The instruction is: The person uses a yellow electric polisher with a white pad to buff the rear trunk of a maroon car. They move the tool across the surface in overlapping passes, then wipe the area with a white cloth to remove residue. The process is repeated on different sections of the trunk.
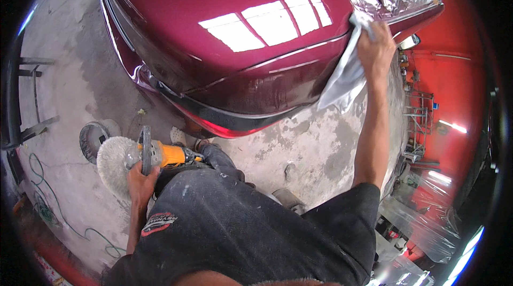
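We look down over a glossy maroon car body [235,45] standing on a stained concrete floor [80,72]. Our right hand [375,45] reaches up and clamps on a sheet of clear plastic masking film [342,80], lifting it off the paint, probably to bare the panel. Our left hand [140,182] is closed around the side handle of a yellow polisher [163,155], its woolly pad [113,163] held low, away from the car. We see no containers.
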The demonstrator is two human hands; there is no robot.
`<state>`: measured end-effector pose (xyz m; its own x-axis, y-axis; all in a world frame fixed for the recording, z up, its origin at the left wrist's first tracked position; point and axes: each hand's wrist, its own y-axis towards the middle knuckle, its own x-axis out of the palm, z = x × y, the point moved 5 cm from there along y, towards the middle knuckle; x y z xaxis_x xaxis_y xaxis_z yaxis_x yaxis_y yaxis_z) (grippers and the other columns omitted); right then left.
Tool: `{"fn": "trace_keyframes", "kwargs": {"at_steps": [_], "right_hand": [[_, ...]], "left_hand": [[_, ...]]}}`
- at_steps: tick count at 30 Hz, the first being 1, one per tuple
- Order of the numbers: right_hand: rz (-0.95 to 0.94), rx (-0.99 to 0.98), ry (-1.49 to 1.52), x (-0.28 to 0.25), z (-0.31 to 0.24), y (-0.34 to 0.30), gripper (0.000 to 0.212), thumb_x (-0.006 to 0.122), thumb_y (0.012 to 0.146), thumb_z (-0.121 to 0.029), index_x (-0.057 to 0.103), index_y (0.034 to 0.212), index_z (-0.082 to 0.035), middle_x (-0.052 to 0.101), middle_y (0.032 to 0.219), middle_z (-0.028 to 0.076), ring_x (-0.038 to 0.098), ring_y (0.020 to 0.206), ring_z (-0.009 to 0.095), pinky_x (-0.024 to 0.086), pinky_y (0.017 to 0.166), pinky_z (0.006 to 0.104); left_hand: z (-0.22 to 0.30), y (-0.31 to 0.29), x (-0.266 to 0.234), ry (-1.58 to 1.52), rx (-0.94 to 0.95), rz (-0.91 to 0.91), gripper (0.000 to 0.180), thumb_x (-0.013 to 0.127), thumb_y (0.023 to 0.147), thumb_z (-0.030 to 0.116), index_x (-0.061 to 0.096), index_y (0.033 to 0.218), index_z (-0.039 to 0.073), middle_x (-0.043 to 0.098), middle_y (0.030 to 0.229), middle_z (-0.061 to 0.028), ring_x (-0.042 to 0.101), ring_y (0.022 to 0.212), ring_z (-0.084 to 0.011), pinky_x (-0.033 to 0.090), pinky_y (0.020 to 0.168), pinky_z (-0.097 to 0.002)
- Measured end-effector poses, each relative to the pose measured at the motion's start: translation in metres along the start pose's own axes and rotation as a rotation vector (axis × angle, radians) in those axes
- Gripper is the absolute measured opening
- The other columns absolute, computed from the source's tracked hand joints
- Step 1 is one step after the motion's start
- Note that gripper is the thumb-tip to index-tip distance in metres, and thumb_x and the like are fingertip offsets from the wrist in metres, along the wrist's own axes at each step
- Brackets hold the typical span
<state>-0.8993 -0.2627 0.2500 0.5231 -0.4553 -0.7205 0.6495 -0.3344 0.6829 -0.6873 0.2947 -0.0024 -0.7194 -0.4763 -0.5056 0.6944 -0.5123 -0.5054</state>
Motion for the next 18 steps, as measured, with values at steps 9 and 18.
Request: {"fn": "trace_keyframes", "kwargs": {"at_steps": [9, 18], "right_hand": [[-0.079, 0.283, -0.034, -0.013, 0.055, -0.012, 0.029, 0.063, 0.094, -0.014, 0.075, 0.12, -0.013, 0.07, 0.113, 0.012, 0.067, 0.103, 0.034, 0.052, 0.092, 0.0424], [-0.249, -0.043, 0.018, -0.007, -0.008, 0.017, 0.038, 0.053, 0.087, -0.002, 0.074, 0.118, -0.004, 0.068, 0.107, 0.016, 0.065, 0.095, 0.036, 0.046, 0.094, 0.0426]], "left_hand": [[-0.001, -0.009, 0.008, -0.045, -0.037, 0.048, 0.024, 0.076, 0.085, 0.013, 0.072, 0.1, -0.004, 0.073, 0.083, -0.0116, 0.065, 0.076, -0.0185, 0.052, 0.073, -0.0371], [0.01, -0.016, 0.017, -0.099, 0.016, 0.073, 0.024, 0.077, 0.084, 0.012, 0.073, 0.102, -0.004, 0.074, 0.084, -0.0117, 0.067, 0.076, -0.0192, 0.052, 0.074, -0.037]]}}
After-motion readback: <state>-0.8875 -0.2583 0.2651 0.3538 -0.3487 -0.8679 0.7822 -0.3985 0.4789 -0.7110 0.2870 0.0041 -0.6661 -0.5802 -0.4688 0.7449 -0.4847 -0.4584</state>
